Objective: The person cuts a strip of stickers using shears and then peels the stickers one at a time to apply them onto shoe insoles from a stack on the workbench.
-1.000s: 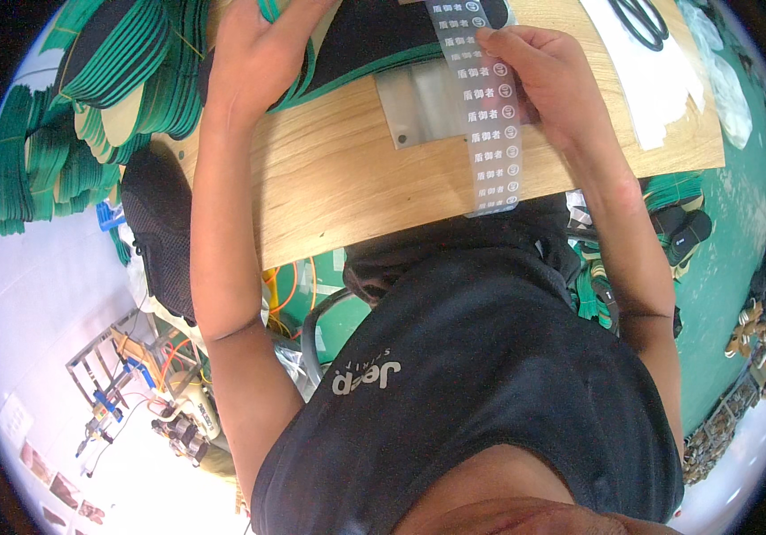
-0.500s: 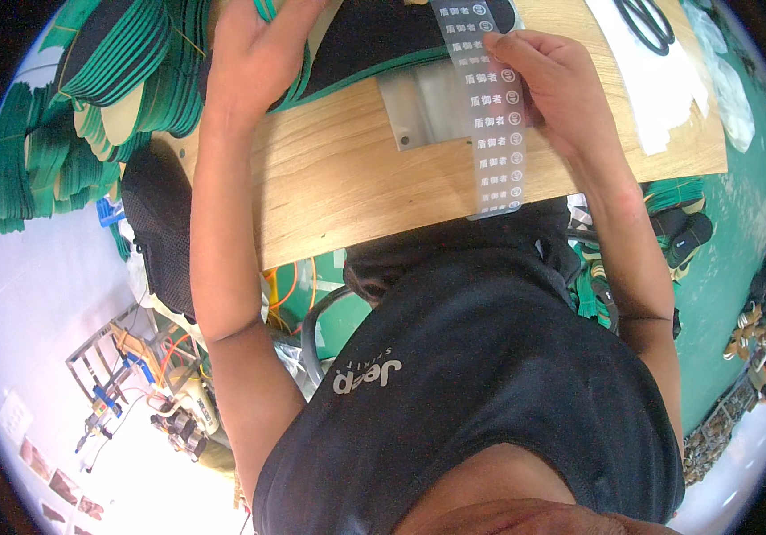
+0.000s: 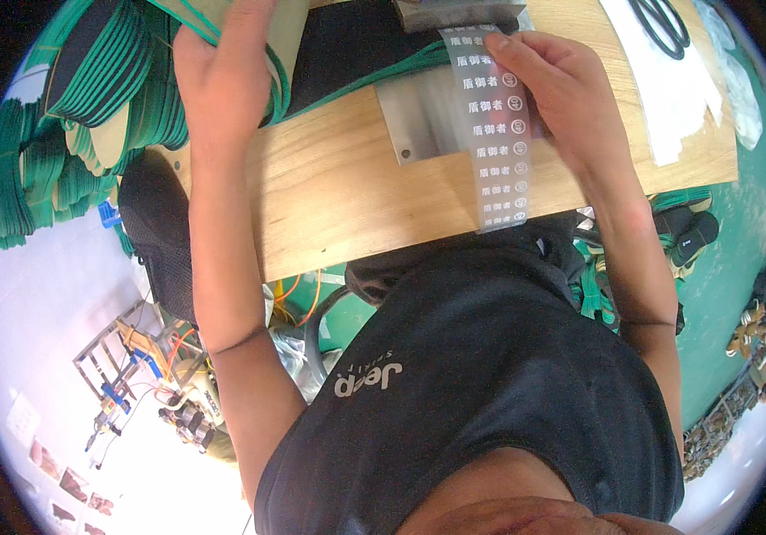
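Note:
Along the far edge of the view lies a black insole (image 3: 338,53) with green edging. My left hand (image 3: 222,85) grips a beige-backed, green-edged insole (image 3: 286,25) beside it; its fingertips are partly cut off by the top of the frame. Between thumb and fingers, my right hand (image 3: 565,94) pinches a clear strip of white printed labels (image 3: 499,147). The strip runs toward me over the table edge. A metal block (image 3: 461,12) sits over the strip's far end and the black insole. Under the strip is a flat metal plate (image 3: 414,111).
Bundles of green-edged insoles (image 3: 124,71) are stacked at the left of the wooden table (image 3: 329,187). White sheets (image 3: 659,98) and black scissor handles (image 3: 663,27) lie at the right. A black mesh chair back (image 3: 160,232) stands at the left. More insoles (image 3: 686,236) sit below, at the right.
The metal block has come into view over the strip's far end. My left hand has shifted left, and more of the beige insole shows. My right hand stays nearly in place.

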Action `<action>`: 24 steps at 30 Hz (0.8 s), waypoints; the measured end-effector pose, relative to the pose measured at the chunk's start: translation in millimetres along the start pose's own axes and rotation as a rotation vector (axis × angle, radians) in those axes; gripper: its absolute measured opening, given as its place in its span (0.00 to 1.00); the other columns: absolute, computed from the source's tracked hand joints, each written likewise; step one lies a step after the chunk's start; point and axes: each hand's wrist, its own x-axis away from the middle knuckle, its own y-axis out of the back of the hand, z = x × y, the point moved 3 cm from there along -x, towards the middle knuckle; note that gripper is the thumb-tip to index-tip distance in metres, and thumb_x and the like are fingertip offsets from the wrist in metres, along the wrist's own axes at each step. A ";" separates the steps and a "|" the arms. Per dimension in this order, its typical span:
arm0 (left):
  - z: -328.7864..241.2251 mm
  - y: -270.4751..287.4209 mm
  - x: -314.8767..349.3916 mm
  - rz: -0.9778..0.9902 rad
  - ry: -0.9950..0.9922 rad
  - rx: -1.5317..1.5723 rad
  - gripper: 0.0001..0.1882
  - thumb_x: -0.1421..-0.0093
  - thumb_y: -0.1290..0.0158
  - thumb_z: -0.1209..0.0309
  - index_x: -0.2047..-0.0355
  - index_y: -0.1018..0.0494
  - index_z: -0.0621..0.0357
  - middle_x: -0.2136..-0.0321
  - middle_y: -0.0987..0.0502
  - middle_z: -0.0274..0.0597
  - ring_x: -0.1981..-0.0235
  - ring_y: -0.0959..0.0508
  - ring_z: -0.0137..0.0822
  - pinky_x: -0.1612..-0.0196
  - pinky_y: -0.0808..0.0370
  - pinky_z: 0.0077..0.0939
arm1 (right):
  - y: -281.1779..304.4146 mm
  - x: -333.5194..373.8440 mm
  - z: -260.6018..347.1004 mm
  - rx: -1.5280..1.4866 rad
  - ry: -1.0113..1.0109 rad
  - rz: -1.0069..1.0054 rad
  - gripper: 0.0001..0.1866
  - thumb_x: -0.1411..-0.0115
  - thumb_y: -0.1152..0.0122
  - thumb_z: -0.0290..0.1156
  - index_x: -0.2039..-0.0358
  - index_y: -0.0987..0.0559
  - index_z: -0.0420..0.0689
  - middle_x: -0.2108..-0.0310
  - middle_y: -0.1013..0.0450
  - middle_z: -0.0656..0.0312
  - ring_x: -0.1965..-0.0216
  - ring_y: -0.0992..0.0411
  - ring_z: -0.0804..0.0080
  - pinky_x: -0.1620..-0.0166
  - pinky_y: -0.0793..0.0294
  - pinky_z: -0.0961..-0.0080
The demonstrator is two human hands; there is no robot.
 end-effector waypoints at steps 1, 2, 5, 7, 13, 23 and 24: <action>0.2 2.1 -0.4 0.041 0.031 -0.021 0.27 0.39 0.37 0.61 0.47 0.27 0.70 0.56 0.21 0.43 0.58 0.22 0.34 0.52 0.27 0.28 | -0.9 0.4 0.0 0.010 0.015 -0.009 0.14 0.31 0.40 0.39 0.69 0.19 0.43 0.78 0.25 0.71 0.82 0.30 0.89 0.80 0.36 0.90; -8.2 -5.9 1.3 0.153 -0.042 -0.166 0.31 0.42 0.35 0.60 0.46 0.28 0.71 0.56 0.20 0.46 0.57 0.22 0.36 0.51 0.26 0.29 | -0.3 1.5 0.1 0.025 0.031 -0.023 0.14 0.31 0.40 0.40 0.69 0.19 0.43 0.78 0.25 0.71 0.83 0.30 0.89 0.80 0.36 0.90; -30.7 -28.2 3.7 0.396 -0.162 -0.515 0.42 0.52 0.29 0.58 0.44 0.30 0.73 0.56 0.20 0.52 0.56 0.20 0.41 0.50 0.25 0.31 | 0.7 3.8 2.4 0.032 -0.051 -0.094 0.16 0.31 0.41 0.42 0.69 0.19 0.42 0.79 0.25 0.70 0.83 0.30 0.88 0.81 0.40 0.89; -29.1 -32.7 1.3 0.441 -0.117 -0.624 0.48 0.59 0.26 0.57 0.42 0.32 0.74 0.56 0.20 0.56 0.55 0.20 0.45 0.49 0.25 0.33 | -1.3 9.6 6.1 -0.016 -0.066 -0.106 0.17 0.32 0.41 0.42 0.69 0.19 0.42 0.80 0.26 0.70 0.84 0.32 0.87 0.82 0.41 0.89; -21.6 -33.0 1.3 0.405 -0.215 -0.790 0.47 0.60 0.26 0.58 0.43 0.31 0.73 0.57 0.20 0.61 0.55 0.19 0.50 0.51 0.24 0.36 | -0.8 10.7 6.6 -0.014 0.027 0.028 0.15 0.32 0.42 0.40 0.69 0.19 0.42 0.81 0.28 0.71 0.84 0.34 0.86 0.81 0.41 0.88; -16.3 -28.5 -0.6 0.413 -0.321 -0.784 0.37 0.58 0.27 0.58 0.53 0.25 0.70 0.61 0.20 0.63 0.59 0.19 0.57 0.54 0.24 0.43 | 29.0 14.1 -2.3 -0.289 0.084 -0.211 0.12 0.30 0.43 0.35 0.63 0.20 0.39 0.72 0.23 0.67 0.73 0.27 0.84 0.69 0.28 0.85; -17.7 -27.2 -0.9 0.414 -0.306 -0.779 0.35 0.57 0.29 0.59 0.53 0.25 0.70 0.62 0.20 0.62 0.60 0.19 0.56 0.54 0.24 0.41 | 36.6 10.3 -6.3 -0.257 0.079 -0.150 0.12 0.30 0.44 0.34 0.61 0.20 0.38 0.69 0.22 0.65 0.69 0.25 0.83 0.63 0.24 0.83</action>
